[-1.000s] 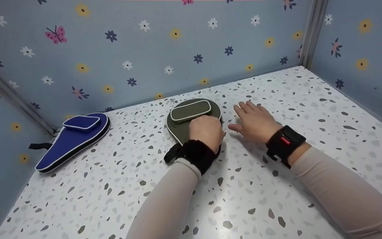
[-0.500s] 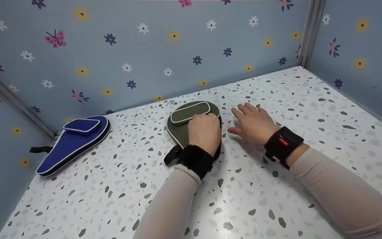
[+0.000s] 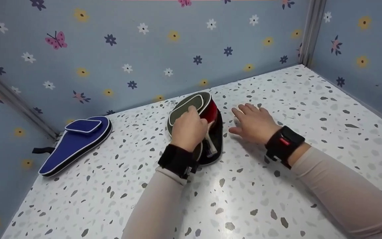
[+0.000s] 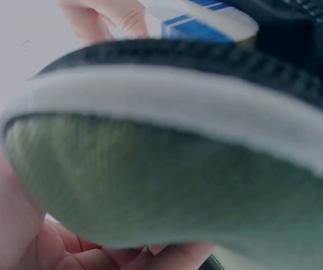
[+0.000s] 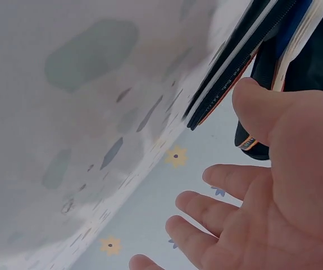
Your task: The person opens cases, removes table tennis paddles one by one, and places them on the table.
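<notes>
A green paddle case (image 3: 187,105) lies in the middle of the speckled table (image 3: 270,199). My left hand (image 3: 189,127) grips its upper flap and holds it lifted. Inside the case a red-faced paddle (image 3: 213,111) shows, its pale handle (image 3: 210,148) pointing toward me. My right hand (image 3: 252,121) rests flat on the table just right of the case, fingers straight, holding nothing. The left wrist view is filled by the green flap (image 4: 150,185) with its white piping, and my left hand (image 4: 15,225) curls under it. The right wrist view shows my right hand (image 5: 262,185) spread beside the case's edge (image 5: 228,73).
A blue paddle case (image 3: 75,141), zipped, lies at the left of the table near the wall, with a black loop (image 3: 40,150) at its narrow end. Blue flowered walls (image 3: 177,49) close the table in at the back, left and right.
My left hand, which lay on top of the closed green case, has lifted its upper flap and the red paddle now shows. The right hand has hardly moved.
</notes>
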A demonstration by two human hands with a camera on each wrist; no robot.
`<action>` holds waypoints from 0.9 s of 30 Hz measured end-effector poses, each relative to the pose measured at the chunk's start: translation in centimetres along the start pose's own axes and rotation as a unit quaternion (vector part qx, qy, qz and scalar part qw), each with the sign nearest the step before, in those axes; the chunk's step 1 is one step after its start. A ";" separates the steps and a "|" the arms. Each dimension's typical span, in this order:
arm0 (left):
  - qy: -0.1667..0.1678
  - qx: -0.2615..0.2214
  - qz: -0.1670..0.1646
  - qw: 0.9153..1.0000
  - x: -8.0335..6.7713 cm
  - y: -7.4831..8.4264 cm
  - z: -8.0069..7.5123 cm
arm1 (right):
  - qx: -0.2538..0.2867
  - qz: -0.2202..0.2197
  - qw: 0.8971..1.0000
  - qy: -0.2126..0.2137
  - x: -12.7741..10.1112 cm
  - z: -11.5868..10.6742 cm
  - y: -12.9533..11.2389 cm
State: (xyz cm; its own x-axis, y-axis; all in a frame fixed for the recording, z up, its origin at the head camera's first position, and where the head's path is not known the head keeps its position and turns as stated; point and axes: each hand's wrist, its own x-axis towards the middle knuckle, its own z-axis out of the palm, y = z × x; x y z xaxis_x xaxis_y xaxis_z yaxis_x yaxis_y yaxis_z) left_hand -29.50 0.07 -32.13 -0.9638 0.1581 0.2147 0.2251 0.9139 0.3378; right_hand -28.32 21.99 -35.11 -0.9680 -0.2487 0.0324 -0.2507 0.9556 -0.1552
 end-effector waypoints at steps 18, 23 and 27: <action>-0.028 -0.158 -0.024 0.987 0.6 -2.5 -1.4 | -0.004 -0.003 1.000 0.012 0.1 -0.4 -0.2; -0.023 -0.221 -0.026 0.975 -0.2 -4.0 -2.1 | -0.001 0.000 1.000 0.005 0.1 -0.2 -0.3; -0.012 -0.197 -0.024 0.980 -1.0 -4.9 -3.0 | -0.001 -0.001 1.000 0.006 0.0 0.0 -0.3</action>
State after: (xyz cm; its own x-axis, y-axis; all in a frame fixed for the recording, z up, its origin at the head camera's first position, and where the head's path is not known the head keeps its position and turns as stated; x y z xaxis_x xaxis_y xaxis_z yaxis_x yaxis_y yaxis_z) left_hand -29.16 -5.65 -31.28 -0.9768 0.1306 0.1698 0.2119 0.7055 0.6763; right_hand -28.28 21.73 -35.05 -0.9678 -0.2481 0.0434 -0.2518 0.9555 -0.1536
